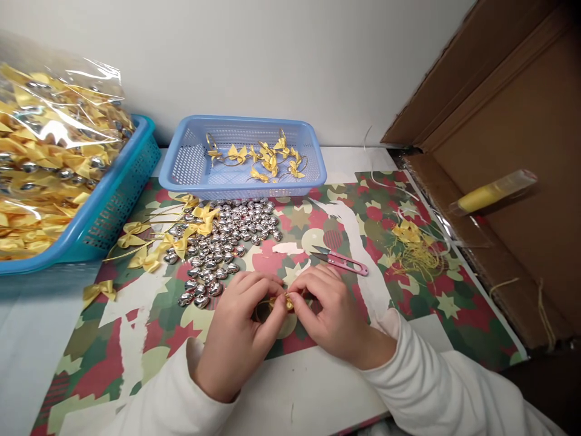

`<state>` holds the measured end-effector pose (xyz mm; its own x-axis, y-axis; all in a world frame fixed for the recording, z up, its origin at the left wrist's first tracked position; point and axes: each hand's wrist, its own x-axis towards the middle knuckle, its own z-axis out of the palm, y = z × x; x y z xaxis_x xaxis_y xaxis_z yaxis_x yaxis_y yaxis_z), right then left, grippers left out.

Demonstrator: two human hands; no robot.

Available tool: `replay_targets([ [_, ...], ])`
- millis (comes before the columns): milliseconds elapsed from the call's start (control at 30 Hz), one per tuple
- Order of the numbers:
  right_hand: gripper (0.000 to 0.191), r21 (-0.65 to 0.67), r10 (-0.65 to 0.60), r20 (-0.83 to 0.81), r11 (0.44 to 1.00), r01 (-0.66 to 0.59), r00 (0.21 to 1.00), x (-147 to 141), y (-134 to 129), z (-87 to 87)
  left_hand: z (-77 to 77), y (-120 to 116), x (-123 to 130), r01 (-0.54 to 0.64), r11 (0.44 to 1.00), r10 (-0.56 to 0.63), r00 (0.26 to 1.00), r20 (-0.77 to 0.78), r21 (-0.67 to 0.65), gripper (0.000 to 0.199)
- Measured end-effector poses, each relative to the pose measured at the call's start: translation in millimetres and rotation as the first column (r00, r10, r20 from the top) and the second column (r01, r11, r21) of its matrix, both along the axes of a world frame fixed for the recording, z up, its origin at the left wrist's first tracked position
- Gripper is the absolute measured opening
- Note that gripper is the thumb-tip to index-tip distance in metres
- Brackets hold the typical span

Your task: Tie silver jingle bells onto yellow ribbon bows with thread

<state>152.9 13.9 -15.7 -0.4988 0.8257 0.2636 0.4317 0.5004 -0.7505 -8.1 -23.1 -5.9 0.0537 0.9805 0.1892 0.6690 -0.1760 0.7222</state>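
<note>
The left hand (245, 333) and the right hand (333, 309) meet just below the centre of the frame, both pinching a small yellow bow (289, 304) between thumb and forefinger. The bow sits right between the fingertips, which hide most of it, and a thin loop of cord shows beside the left thumb. Both hands are turned inward with knuckles up and the other fingers curled; the forearms, in white sleeves (431, 375), come in from the lower left and lower right. Just above the right hand lie pink-handled snips (341, 260), blades toward the left. Silver bells (220, 248) spread up and left of the left hand, with loose yellow bows (146, 259) along their left side. These rest on patterned paper (299, 221) covering much of the desk (36, 345). At upper centre a light blue basket (240, 192) holds several bows on cords; at upper left a turquoise basket (124, 200) carries a clear bag (59, 130) full of bows and bells. Yellow cord (417, 257) lies tangled at right.
</note>
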Motion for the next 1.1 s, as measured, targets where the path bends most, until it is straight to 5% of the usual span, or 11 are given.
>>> replay_targets([
  [833,0.015,-0.034,-0.021,-0.021,0.999,0.020,1.000,-1.6,0.3,-1.1,2.4,-1.1,-1.2,-0.020,0.998,0.019,0.999,0.028,0.060,0.008],
  [1100,0.016,0.001,-0.011,-0.031,1.000,0.011,0.999,-0.6,1.0,-0.7,6.5,0.9,-5.1,-0.013,0.998,0.019,0.995,0.099,-0.055,0.011],
])
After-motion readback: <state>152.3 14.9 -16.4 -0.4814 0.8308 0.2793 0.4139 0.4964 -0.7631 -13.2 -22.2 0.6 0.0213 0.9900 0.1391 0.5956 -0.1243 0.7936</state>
